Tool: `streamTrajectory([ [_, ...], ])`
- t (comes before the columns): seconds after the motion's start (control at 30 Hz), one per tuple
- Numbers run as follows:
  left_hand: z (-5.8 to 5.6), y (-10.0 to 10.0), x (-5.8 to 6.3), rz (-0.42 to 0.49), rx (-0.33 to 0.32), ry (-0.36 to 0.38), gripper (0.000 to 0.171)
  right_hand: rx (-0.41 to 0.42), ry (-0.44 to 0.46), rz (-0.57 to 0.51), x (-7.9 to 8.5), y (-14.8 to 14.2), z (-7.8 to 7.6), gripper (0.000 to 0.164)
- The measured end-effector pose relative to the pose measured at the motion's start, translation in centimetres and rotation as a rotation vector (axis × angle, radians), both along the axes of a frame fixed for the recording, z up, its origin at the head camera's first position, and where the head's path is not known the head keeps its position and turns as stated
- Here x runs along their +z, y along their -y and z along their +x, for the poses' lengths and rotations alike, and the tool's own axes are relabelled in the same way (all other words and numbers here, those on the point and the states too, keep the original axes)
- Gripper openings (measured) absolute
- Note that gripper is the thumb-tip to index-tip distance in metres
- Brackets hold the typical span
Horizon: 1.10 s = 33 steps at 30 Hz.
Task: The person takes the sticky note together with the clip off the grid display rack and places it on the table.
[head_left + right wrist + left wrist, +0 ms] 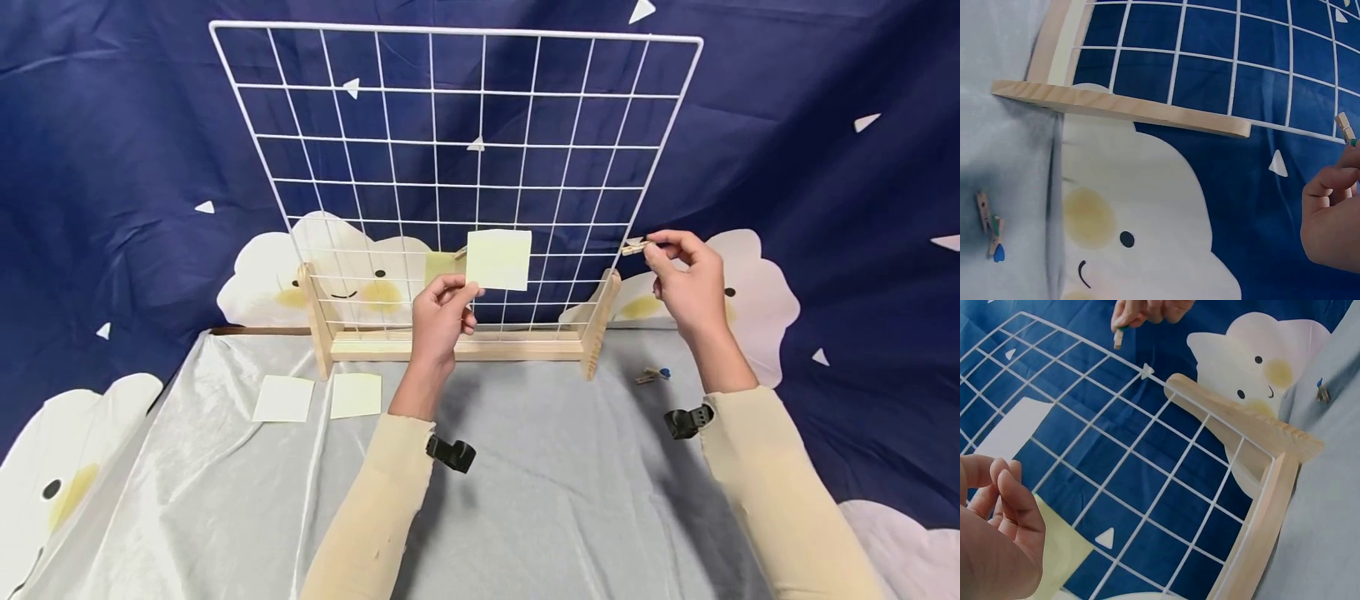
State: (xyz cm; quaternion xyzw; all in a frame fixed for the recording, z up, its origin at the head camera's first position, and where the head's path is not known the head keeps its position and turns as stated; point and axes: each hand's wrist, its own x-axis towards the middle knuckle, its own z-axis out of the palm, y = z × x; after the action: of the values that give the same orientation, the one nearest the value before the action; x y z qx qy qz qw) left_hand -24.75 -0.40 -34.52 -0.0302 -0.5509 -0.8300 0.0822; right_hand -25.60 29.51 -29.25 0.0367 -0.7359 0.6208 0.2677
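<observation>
My left hand (pixel 444 321) pinches a pale yellow sticky note (pixel 498 260) by its lower left corner, in front of the white wire grid (pixel 457 185). Behind that hand a darker yellow note (pixel 441 265) hangs on the grid, with a small wooden clothespin (pixel 461 252) at its edge. To the right of the grid, my right hand (pixel 693 283) pinches another small wooden clothespin (pixel 634 247) between thumb and fingertips. In the right wrist view this clothespin (pixel 1345 128) points away from the fingers, with a bit of green beside them.
Two pale notes (pixel 283 398) lie on the grey cloth (pixel 525 483) at the left. Small clothespins (pixel 985 212), one with a blue heart, lie to the right. Wooden feet (pixel 600 325) hold the grid up before a dark blue curtain (pixel 810 183) with clouds.
</observation>
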Motion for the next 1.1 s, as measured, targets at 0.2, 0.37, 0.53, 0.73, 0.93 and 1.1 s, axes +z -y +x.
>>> streamTrajectory([
  [0.2,0.4,0.8,-0.9,0.019,0.015,0.026,0.007,-0.004,0.019,-0.027,-1.1,-0.5,0.3,0.012],
  [0.37,0.6,1.4,-1.7,0.022,0.031,0.036,0.008,0.012,0.027,-0.073,-2.1,-0.9,0.5,0.012],
  [0.53,0.8,1.8,-2.3,0.020,0.044,0.053,0.007,0.004,0.039,-0.067,-2.8,-1.2,0.6,0.011],
  [0.73,1.2,2.3,-3.0,0.009,0.053,0.079,0.008,0.012,0.058,-0.083,-3.6,-1.5,0.8,0.011],
  [0.93,1.6,3.0,-4.1,0.000,0.068,0.104,0.007,0.003,0.074,-0.093,-4.6,-1.9,0.9,0.011],
  [1.1,1.8,3.4,-5.4,-0.003,0.073,0.120,0.007,0.003,0.104,-0.123,-5.9,-2.2,1.1,0.010],
])
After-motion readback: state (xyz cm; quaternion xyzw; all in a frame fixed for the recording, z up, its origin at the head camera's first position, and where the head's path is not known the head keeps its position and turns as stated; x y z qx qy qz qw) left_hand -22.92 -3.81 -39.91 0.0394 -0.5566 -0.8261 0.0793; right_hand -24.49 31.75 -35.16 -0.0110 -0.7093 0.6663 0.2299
